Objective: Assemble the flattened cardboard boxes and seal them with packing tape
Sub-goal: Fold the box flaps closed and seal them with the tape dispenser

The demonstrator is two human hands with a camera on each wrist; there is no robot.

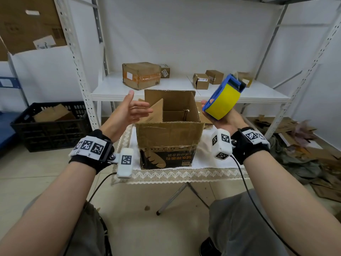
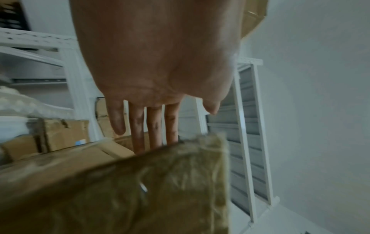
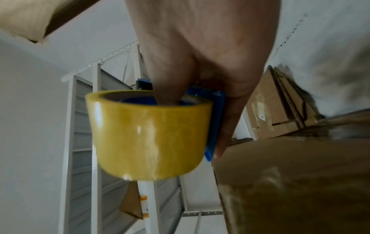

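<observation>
An open cardboard box (image 1: 168, 139) stands upright on the cloth-covered bench (image 1: 212, 168), flaps raised; dark Chinese print runs upside down along its lower front, too blurred to read. The left hand (image 1: 127, 112) hovers beside the left flap with fingers straight and spread, holding nothing. The right hand (image 1: 224, 119) grips a blue tape dispenser (image 1: 215, 95) carrying a yellow tape roll (image 3: 148, 134), raised just right of the box. Sealed parcels (image 1: 141, 75) with unreadable white labels sit on the shelf (image 1: 114, 88) behind.

Yellow tape (image 1: 223, 102), blue dispenser (image 1: 230, 80), brown box (image 1: 168, 137)
</observation>
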